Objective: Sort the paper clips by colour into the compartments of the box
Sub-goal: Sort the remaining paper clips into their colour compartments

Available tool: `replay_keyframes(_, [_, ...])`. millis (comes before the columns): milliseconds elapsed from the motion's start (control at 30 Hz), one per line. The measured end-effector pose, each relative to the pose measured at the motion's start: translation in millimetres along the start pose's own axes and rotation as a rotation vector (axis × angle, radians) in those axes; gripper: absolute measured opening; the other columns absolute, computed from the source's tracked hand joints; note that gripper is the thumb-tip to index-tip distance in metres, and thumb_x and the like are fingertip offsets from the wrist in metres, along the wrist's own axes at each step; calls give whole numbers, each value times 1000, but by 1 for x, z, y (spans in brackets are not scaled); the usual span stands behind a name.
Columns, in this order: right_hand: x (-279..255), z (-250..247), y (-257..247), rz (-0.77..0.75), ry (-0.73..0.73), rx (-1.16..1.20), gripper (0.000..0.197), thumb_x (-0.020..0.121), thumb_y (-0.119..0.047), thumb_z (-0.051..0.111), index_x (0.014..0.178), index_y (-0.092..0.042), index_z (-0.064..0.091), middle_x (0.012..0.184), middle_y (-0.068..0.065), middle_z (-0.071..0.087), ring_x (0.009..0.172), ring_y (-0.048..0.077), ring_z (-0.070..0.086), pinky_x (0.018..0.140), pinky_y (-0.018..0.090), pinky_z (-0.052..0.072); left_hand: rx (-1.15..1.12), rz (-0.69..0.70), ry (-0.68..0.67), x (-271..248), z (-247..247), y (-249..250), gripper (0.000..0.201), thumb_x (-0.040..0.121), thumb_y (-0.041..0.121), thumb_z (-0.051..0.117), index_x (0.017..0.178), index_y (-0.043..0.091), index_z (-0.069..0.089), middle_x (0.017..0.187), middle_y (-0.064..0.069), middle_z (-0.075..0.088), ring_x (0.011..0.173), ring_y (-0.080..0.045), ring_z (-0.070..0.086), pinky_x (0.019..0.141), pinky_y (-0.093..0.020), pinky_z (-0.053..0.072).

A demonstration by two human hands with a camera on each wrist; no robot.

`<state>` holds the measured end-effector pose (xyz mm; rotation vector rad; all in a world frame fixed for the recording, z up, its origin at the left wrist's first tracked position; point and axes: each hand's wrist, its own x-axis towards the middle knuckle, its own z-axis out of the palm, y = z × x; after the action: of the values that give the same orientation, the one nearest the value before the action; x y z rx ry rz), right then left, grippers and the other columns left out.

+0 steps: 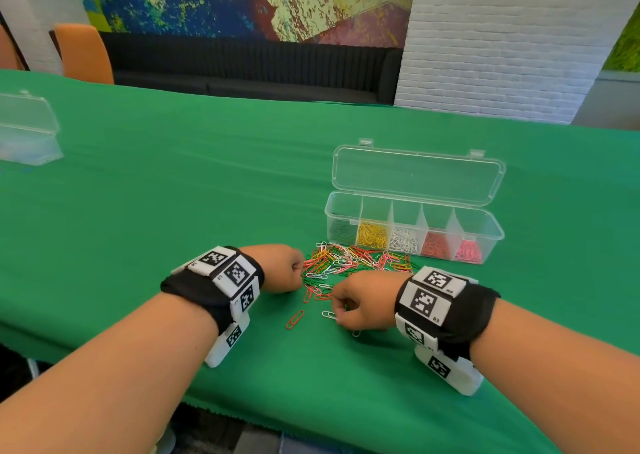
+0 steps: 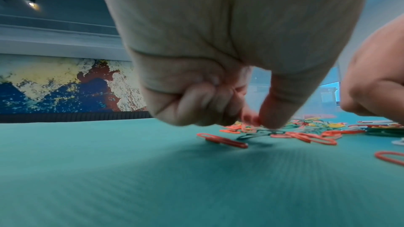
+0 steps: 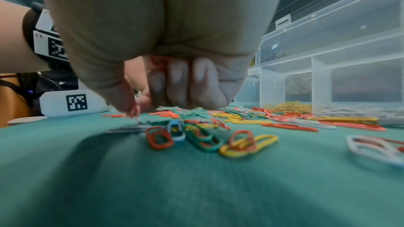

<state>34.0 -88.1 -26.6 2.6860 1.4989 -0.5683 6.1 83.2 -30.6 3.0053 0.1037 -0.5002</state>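
A loose heap of paper clips (image 1: pixel 349 263) in red, pink, yellow, green and white is lying on the green cloth (image 1: pixel 173 183), just in front of a clear box (image 1: pixel 412 227) whose hinged lid is standing open. The box's long axis is running left to right, its five compartments already showing green, yellow, white, red and pink clips.

The left hand (image 1: pixel 282 268) is curling at the heap's left edge; the left wrist view is showing thumb and forefinger pinching down on clips there, though which one they are gripping cannot be told. The right hand (image 1: pixel 360 301) is working at the heap's near edge, fingers folded, thumb and forefinger closing on a white clip (image 1: pixel 328 314) that is pointing leftward out of the pinch. Only the right wrist view is revealing red clips (image 3: pixel 158 62) tucked inside the folded fingers.

A single red clip (image 1: pixel 294 319) is lying apart, between the two hands, angled diagonally, its far end leaning right.
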Motion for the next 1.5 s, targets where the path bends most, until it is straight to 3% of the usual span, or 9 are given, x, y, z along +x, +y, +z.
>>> replay_keyframes(133, [1,-4,1,88,3,90,19,95,-22,36,79,-16,43,69,-5,41,77,18,43,68,25,33,-137,-36,-13,-1,-9,4,16,97,18,31,94,11,45,96,-19,53,87,-28,52,68,-28,35])
replay_keyframes(233, [-1,-11,2,123,5,194,22,99,-19,28,86,-11,44,81,3,46,85,18,43,76,23,31,-306,-61,-15,-1,-9,-5,15,94,13,28,84,15,39,77,-7,49,59,-18,39,55,-26,32])
replay_keyframes(367, [-7,-16,10,167,93,280,35,100,-25,29,97,-5,57,105,12,60,100,26,58,91,30,45,-593,-83,-32,-5,-11,-12,29,88,-2,26,88,19,46,67,-2,49,53,-14,39,49,-23,33])
replay_keyframes(500, [-5,-19,30,270,171,474,28,99,-33,36,74,-22,43,71,0,53,53,12,46,55,24,44,-522,-11,-65,-10,-12,-4,32,87,0,32,78,23,52,62,3,46,51,-11,39,49,-21,32])
replay_keyframes(700, [-11,-25,44,360,213,923,22,99,-12,40,78,-17,44,53,0,39,30,5,30,33,12,25,-240,20,-77,-10,-10,13,23,92,14,39,78,25,54,67,5,45,60,-10,42,57,-23,34])
replay_keyframes(767, [-16,-25,47,360,193,971,23,99,-11,40,78,-17,48,52,-1,37,28,4,28,33,11,23,-112,20,-30,-11,-9,16,9,92,27,48,85,23,53,68,8,46,62,-9,43,54,-22,33])
replay_keyframes(900, [-18,-21,50,400,195,867,23,98,-14,42,78,-19,50,55,-2,37,34,6,29,36,14,25,49,-35,24,-10,-3,20,32,85,51,59,83,20,50,70,5,47,73,-16,48,53,-23,31])
replay_keyframes(1200, [-28,-18,54,401,217,812,22,96,-11,42,80,-19,54,55,-1,37,35,6,32,41,18,28,-27,27,-7,-15,0,18,14,84,34,67,94,26,62,80,11,52,80,-11,50,58,-22,32])
replay_keyframes(1500, [-29,-20,61,425,243,772,18,95,-17,50,78,-20,54,57,-2,40,44,10,33,42,19,29,-28,162,54,-13,-7,19,18,85,27,65,103,26,63,70,12,42,66,-8,44,60,-23,34])
